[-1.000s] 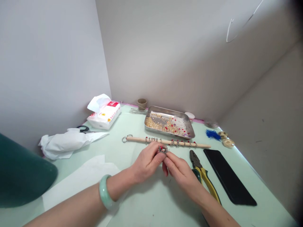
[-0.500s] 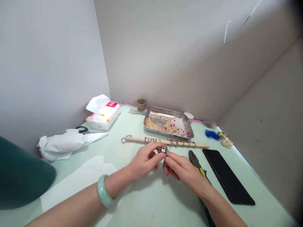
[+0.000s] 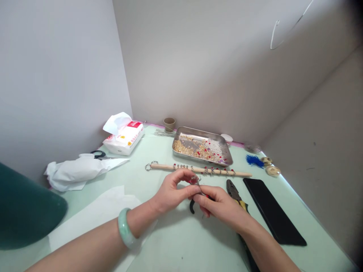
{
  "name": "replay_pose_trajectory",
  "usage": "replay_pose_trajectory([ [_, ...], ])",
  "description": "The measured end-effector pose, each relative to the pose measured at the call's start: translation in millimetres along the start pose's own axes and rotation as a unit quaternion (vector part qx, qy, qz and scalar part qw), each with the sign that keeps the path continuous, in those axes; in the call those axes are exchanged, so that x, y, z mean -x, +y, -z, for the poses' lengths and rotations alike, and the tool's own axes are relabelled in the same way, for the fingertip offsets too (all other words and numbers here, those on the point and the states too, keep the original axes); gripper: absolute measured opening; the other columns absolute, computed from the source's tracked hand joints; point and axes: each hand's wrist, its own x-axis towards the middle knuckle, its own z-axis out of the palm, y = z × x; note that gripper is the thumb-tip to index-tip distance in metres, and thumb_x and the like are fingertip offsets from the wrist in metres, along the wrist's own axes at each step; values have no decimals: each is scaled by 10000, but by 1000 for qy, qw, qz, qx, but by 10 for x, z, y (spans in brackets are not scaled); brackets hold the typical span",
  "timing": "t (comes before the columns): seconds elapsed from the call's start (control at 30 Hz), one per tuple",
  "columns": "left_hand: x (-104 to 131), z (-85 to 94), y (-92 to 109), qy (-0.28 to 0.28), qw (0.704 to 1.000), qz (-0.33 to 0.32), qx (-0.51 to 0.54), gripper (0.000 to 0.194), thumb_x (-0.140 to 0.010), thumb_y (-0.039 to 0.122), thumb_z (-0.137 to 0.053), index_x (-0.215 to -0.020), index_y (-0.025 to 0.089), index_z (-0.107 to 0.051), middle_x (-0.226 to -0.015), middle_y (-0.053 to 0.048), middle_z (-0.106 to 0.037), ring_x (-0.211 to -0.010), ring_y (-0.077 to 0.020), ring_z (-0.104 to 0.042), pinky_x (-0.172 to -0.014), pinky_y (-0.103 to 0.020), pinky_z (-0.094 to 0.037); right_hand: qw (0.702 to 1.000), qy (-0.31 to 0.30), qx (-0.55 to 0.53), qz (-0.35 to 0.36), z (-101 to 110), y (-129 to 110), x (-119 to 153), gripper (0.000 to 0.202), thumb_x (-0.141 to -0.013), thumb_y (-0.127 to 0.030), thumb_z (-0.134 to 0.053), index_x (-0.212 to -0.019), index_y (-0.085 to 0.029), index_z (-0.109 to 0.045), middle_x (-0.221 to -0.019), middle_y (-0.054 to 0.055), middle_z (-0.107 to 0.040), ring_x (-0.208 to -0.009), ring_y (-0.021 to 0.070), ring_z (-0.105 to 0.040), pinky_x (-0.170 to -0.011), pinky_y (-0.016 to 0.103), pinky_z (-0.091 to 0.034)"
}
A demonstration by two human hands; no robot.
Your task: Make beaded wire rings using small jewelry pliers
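My left hand, a jade-green bangle on its wrist, pinches a small silver wire piece between thumb and fingers. My right hand is closed around small pliers; a curved black handle and a bit of red show between the hands. The jaws meet the wire piece at my left fingertips, but the exact contact is too small to make out. Just beyond my hands lies a pale wooden stick carrying several silver wire rings with red beads.
A metal tray of gold, clear and red beads stands behind the stick. At right lie yellow-handled pliers, a black phone-like slab and a blue tassel. Leftward are tissues, scissors, crumpled white paper and a dark green cylinder.
My right hand has turned and shifted slightly, and the pliers' black handle now shows below my fingers. The wire piece at my left fingertips is more visible. The table items stay put.
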Motion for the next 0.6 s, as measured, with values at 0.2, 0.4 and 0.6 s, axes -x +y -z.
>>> replay_pose_trajectory([
  [0.2,-12,-2,49,68,991,-27,-111,129,-740,255,-648,-786,161,-572,-780,-23,-600,-768,-147,-551,-759,-300,-447,993,84,80,7,-71,-4,-20,354,-920,-417,-410,-663,-181,-466,-579,-48,-456,-546,95,-399,-519,214,-283],
  [0.4,-2,-9,62,82,976,-66,-192,151,-747,280,-641,-730,166,-543,-712,-9,-561,-702,-141,-517,-693,-289,-428,972,147,181,39,-164,-36,7,307,-944,-373,-359,-715,-199,-465,-615,-33,-511,-553,116,-419,-545,237,-281],
  [0.6,3,-19,58,87,971,-64,-212,148,-752,268,-621,-708,174,-516,-693,-1,-550,-680,-133,-506,-670,-275,-417,961,159,216,62,-189,8,14,235,-944,-299,-353,-760,-205,-466,-649,-26,-541,-569,126,-454,-565,242,-293],
])
